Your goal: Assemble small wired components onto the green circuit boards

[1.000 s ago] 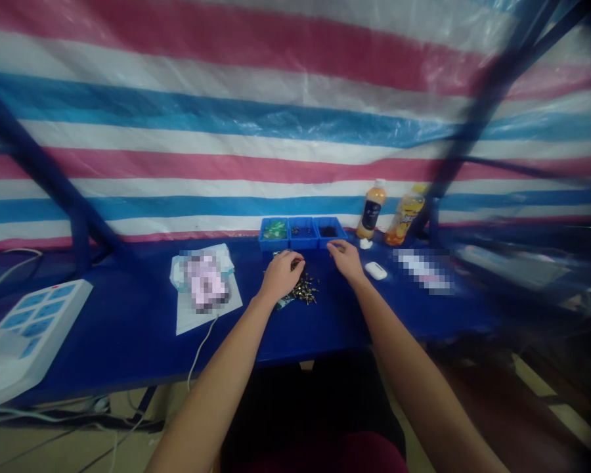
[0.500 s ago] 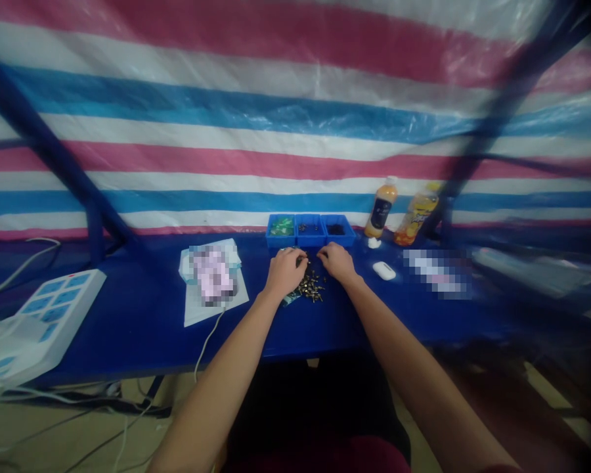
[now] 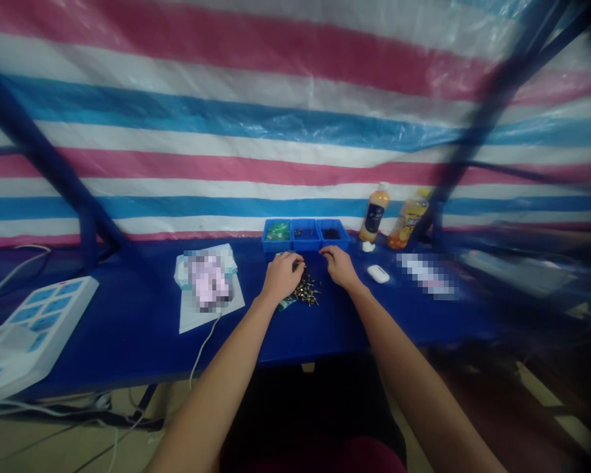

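Your left hand (image 3: 283, 276) curled over left edge of small brass-coloured metal parts pile (image 3: 307, 291); cannot tell if it holds something. Your right hand (image 3: 340, 267) just beside pile, fingers down toward blue table (image 3: 128, 348). Hands near, but apart. Green pieces (image 3: 286, 303) touch pile. Three blue plastic bins (image 3: 305, 234) stand behind.

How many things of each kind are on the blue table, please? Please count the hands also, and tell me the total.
Blue plastic trays: 3
Plastic bottles, one orange, one yellow: 2
White oval case: 1
Hands, left hand, right hand: 2
Total: 8
The small metal parts in the pile are too small to count, so they are not in the total.
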{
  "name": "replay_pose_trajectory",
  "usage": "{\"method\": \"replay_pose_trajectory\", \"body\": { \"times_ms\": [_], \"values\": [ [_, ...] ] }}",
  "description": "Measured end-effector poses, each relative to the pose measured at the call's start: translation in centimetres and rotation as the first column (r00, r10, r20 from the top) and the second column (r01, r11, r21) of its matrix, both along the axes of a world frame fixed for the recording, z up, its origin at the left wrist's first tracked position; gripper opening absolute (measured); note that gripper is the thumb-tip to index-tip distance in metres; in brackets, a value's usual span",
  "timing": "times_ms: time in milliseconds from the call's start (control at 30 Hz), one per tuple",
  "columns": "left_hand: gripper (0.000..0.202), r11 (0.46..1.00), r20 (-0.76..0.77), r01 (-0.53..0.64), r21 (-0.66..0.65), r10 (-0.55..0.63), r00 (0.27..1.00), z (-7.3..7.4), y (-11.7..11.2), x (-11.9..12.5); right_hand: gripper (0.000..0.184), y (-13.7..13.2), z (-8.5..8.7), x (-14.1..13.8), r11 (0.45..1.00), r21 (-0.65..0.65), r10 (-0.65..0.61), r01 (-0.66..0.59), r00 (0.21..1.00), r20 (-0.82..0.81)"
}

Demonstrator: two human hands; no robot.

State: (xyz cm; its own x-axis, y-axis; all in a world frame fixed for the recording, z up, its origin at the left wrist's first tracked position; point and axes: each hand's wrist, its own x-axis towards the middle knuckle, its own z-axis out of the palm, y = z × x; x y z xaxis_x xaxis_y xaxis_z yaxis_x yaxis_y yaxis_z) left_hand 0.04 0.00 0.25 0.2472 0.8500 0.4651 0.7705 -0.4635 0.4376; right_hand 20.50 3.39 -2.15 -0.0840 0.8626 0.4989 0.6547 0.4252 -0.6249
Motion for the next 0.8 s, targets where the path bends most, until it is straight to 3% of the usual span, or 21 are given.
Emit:
{"method": "replay_pose_trajectory", "body": {
  "times_ms": [100, 200, 400, 500, 633, 733, 800],
  "values": [
    [0.019, 1.000, -0.001, 0.002, 0.001, -0.002, 1.000, 0.0, 0.0, 0.0, 0.016, -0.5, 0.6, -0.3, 0.996, -0.083, 0.006, -0.020, 0.987, -0.161],
    [0.019, 1.000, -0.002, 0.003, 0.004, -0.003, 1.000, 0.1, -0.1, 0.0, 0.022, -0.9, 1.2, -0.3, 0.989, -0.147, -0.042, 0.002, 0.961, -0.274],
    [0.021, 1.000, 0.004, 0.010, -0.012, -0.009, 1.000, 0.3, -0.2, 0.0, 0.038, -0.9, 1.3, 0.7, 0.955, -0.242, -0.226, 0.175, 0.952, -0.207],
    [0.021, 1.000, 0.003, 0.009, -0.023, -0.009, 1.000, 0.4, -0.2, 0.1, 0.036, -0.5, 1.1, 1.0, 0.929, -0.310, -0.293, 0.203, 0.914, -0.280],
    [0.021, 0.999, 0.007, 0.008, -0.036, -0.008, 1.000, 0.3, -0.2, 0.1, 0.038, 0.3, 1.2, 1.2, 0.935, -0.326, -0.299, 0.139, 0.805, -0.513],
    [0.022, 0.999, 0.009, 0.020, -0.035, -0.019, 1.000, 0.3, -0.2, 0.1, 0.051, 0.8, 1.3, 1.3, 0.954, -0.295, -0.244, 0.055, 0.713, -0.658],
    [0.022, 0.999, 0.008, 0.029, -0.039, -0.029, 1.000, 0.3, -0.2, 0.1, 0.056, 0.8, 1.3, 1.5, 0.955, -0.291, -0.246, 0.062, 0.714, -0.655]
  ]
}}
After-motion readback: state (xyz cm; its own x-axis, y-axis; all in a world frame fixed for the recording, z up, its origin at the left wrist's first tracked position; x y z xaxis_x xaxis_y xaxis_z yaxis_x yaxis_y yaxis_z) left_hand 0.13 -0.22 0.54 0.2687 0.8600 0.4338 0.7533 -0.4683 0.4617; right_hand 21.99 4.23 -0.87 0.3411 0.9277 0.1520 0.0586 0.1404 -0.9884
